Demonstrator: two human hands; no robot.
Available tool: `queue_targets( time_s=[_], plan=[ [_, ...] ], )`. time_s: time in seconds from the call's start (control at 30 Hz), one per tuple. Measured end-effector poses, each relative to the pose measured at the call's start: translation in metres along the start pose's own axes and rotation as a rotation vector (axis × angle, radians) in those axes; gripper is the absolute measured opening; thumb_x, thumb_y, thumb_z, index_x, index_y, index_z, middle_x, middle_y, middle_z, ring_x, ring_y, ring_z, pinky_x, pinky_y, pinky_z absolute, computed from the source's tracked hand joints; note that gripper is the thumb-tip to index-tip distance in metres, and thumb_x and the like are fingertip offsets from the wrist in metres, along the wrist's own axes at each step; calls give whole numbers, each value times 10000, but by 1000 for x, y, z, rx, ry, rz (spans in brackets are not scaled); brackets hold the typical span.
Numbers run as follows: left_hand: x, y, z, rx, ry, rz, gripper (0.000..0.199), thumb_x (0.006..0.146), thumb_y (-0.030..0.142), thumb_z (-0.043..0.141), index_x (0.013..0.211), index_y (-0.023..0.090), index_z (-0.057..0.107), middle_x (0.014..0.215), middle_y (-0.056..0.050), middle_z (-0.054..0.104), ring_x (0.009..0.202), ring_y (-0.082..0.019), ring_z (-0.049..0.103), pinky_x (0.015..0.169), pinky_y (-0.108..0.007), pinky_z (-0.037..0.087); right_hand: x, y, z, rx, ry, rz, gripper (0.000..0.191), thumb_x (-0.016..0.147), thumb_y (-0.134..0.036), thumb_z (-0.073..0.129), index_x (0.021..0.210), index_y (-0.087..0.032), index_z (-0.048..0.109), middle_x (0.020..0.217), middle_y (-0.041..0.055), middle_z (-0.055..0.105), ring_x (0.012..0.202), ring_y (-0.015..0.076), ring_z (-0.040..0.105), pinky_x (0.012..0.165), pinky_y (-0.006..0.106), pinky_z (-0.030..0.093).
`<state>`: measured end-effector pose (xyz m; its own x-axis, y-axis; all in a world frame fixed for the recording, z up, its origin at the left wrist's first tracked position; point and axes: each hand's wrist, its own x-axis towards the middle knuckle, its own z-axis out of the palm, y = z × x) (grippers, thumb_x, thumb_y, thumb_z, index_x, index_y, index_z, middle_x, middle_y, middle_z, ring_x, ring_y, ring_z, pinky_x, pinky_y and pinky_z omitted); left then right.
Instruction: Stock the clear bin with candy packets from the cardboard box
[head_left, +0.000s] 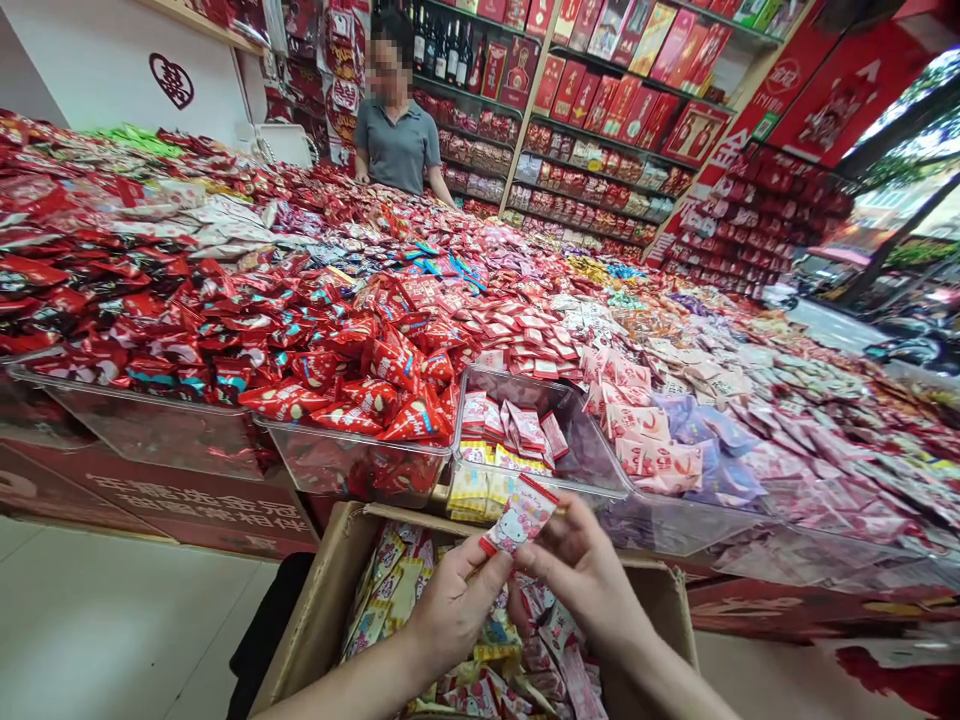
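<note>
A small pink and white candy packet (519, 515) with red ends and a cartoon cat print is held up in front of me. My left hand (457, 600) pinches its lower left end between thumb and fingers. My right hand (585, 570) grips its right side, thumb at the lower edge and fingers behind. Below both hands stands an open cardboard box (304, 610) filled with yellow and pink wrapped candies (390, 600). Just beyond the packet is a clear plastic bin (577, 440), partly filled with pink packets (517, 430) and yellow packets (480, 490).
Bins of red wrapped candies (397, 370) adjoin on the left, pink and purple packets (652, 440) on the right. Behind the candy display stands a person in a grey shirt (397, 145). Shelves with red boxes (600, 100) and bottles line the back. A street shows at right.
</note>
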<state>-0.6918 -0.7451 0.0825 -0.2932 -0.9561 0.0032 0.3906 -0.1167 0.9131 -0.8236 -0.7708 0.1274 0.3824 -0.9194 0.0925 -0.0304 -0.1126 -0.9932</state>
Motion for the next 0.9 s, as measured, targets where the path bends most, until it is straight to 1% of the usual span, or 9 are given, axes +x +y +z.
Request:
queue_targets(
  time_s=[0.07,0.13,0.27,0.33,0.4,0.47,0.53,0.67,0.9],
  plan=[
    [0,1,0,10,17,13,304,790,444,505,847,149,554,500,29,576,454,-129,555,533,-246,437,-6,0,0,-79,-2,-21,158,786,-327,540,864,-203,481,778,28,606,750,150,596,685,279,497],
    [-1,1,1,5,6,2,296,804,450,476,787,160,535,492,29,583,461,-132,568,543,-246,433,-4,-13,-11,-160,74,-99,116,795,-299,529,818,-186,526,769,32,609,734,140,590,654,253,492],
    [-2,0,2,25,-13,-33,264,841,406,430,768,165,511,491,29,597,503,-135,594,588,-252,432,37,-46,-50,-283,272,-230,146,751,-295,575,820,-170,544,737,21,597,645,119,565,585,238,485],
    [-1,-1,2,52,-9,-48,256,839,393,436,761,160,508,489,27,597,497,-130,589,586,-248,427,70,-49,-65,-304,276,-116,160,736,-294,580,802,-155,534,688,8,573,571,99,538,512,220,473],
    [-1,-2,2,81,-9,-58,258,832,393,446,751,155,506,490,23,596,493,-128,583,586,-249,423,103,-41,-73,-353,258,88,153,724,-241,582,822,-147,511,640,-6,551,521,93,524,450,206,452],
    [-1,-3,2,109,-6,-68,269,825,404,450,744,153,505,492,18,595,494,-130,580,589,-253,420,130,-28,-72,-438,224,254,139,715,-187,576,812,-148,485,572,-28,521,475,90,514,409,196,431],
    [-1,-3,2,144,-1,-79,280,819,414,451,736,152,504,496,12,596,506,-133,579,601,-258,415,149,-14,-65,-552,167,330,107,725,-172,555,789,-153,472,526,-41,509,447,86,510,397,185,416],
    [-2,-4,2,228,10,-95,289,808,422,461,714,153,506,497,0,601,512,-131,564,616,-262,404,168,0,-51,-843,50,305,70,745,-199,511,782,-141,517,536,-10,575,457,83,528,421,173,385],
    [0,-19,-3,207,-42,-110,296,799,451,464,728,165,498,515,-2,603,510,-133,559,578,-256,409,169,3,-43,-1117,20,176,106,683,-226,546,699,-141,605,700,69,643,676,167,573,567,232,356]
  ],
)
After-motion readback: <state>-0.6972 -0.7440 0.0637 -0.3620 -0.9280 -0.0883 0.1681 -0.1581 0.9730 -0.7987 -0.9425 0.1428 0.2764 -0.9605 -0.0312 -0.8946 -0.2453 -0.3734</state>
